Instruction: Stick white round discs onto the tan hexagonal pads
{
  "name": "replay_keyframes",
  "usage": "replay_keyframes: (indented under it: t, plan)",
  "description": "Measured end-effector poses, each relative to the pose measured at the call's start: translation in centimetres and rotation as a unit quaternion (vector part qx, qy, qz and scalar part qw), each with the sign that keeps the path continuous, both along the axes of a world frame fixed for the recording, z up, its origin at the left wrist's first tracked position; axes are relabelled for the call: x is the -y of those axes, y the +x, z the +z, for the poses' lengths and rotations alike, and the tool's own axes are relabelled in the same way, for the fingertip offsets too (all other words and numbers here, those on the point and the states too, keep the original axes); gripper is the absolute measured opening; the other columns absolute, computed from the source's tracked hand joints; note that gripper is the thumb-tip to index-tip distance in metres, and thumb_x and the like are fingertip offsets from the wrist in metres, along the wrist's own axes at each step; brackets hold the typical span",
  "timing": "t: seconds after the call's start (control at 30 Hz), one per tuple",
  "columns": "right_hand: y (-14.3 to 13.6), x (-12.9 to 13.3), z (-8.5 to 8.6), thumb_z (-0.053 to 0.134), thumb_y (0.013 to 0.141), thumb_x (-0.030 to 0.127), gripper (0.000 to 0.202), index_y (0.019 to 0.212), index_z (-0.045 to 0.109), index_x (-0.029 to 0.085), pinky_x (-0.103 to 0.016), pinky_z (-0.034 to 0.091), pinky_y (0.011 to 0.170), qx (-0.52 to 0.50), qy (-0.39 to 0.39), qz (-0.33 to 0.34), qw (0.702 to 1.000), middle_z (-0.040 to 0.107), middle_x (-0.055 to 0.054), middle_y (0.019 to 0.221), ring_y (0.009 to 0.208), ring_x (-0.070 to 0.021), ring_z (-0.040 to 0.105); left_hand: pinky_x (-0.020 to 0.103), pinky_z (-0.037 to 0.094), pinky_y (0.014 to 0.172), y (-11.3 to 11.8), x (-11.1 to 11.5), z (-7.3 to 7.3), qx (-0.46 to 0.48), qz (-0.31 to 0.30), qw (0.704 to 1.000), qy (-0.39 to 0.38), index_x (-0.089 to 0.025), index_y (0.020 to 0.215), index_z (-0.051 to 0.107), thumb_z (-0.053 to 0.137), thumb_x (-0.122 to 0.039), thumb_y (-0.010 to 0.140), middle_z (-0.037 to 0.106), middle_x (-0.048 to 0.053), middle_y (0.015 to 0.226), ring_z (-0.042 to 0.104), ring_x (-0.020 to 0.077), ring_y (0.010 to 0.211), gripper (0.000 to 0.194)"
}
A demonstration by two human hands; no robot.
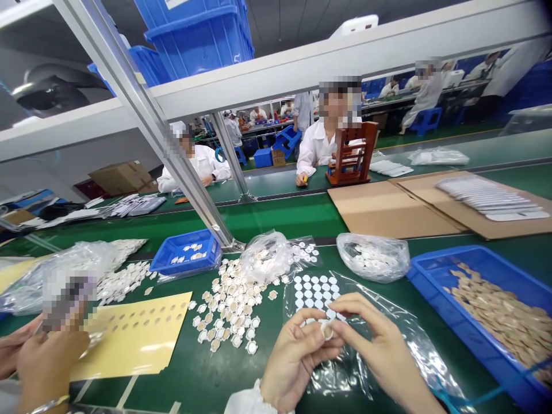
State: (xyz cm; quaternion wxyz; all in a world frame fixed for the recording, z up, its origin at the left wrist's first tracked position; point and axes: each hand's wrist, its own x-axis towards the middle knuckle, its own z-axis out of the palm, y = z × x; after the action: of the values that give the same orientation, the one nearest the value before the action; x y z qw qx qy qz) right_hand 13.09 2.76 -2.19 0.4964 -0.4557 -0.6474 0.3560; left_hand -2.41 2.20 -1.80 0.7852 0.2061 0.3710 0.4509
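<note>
While both hands (290, 352) grip one white-rimmed tan disc (327, 330), a blue crate (200, 45) overhead reads (seemingly) "5".

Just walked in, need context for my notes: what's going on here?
The person's left grip and right grip hold a small white piece with a tan centre. Beneath them, white discs sit in rows on clear plastic. Loose pieces lie heaped to the left; a blue tray of tan discs is to the right.
</note>
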Motion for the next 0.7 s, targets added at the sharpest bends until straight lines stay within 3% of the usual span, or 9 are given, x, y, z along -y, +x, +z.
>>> replay_keyframes:
  t: [0.07,0.17,0.57,0.7]
  plan:
    - [0.1,0.4,0.3,0.063,0.083,0.026,0.003,0.085,0.065,0.026,-0.026,0.051,0.078,0.015,0.064,-0.020,0.998,0.063,-0.001,0.092,0.089,-0.0152,0.061,0.025,0.057,0.071,0.1,0.2,0.3,0.006,0.016,1.000,0.013,-0.015,0.091,0.070,0.081,-0.017,0.064,0.075,0.004,0.076,0.070,0.0132,0.069,0.029]
    - [0.1,0.9,0.8,0.061,0.084,0.020,0.007,0.082,0.064,0.026,-0.026,0.051,0.074,0.041,0.118,-0.014,0.992,0.062,-0.002,0.090,0.086,-0.0148,0.060,0.027,0.057,0.075,0.3,0.4,0.6,0.007,0.026,0.999,0.029,-0.013,0.084,0.073,0.082,-0.018,0.063,0.075,0.005,0.077,0.069,0.0129,0.071,0.024]
    - [0.3,1.3,1.3,0.058,0.084,0.009,0.013,0.085,0.057,0.021,-0.026,0.048,0.072,0.071,0.187,0.033,0.979,0.059,-0.002,0.090,0.088,-0.0131,0.054,0.027,0.055,0.072,0.5,1.3,1.7,-0.007,0.025,0.998,0.061,-0.014,0.081,0.074,0.083,-0.022,0.061,0.074,0.005,0.074,0.068,0.0142,0.069,0.023]
    - [0.3,1.5,1.5,0.059,0.082,0.006,0.015,0.087,0.058,0.020,-0.029,0.047,0.071,0.076,0.232,0.003,0.970,0.059,-0.003,0.088,0.086,-0.0138,0.054,0.025,0.055,0.071,0.5,1.4,1.9,0.000,0.021,0.997,0.071,-0.015,0.080,0.074,0.083,-0.021,0.061,0.074,0.004,0.073,0.068,0.0135,0.069,0.023]
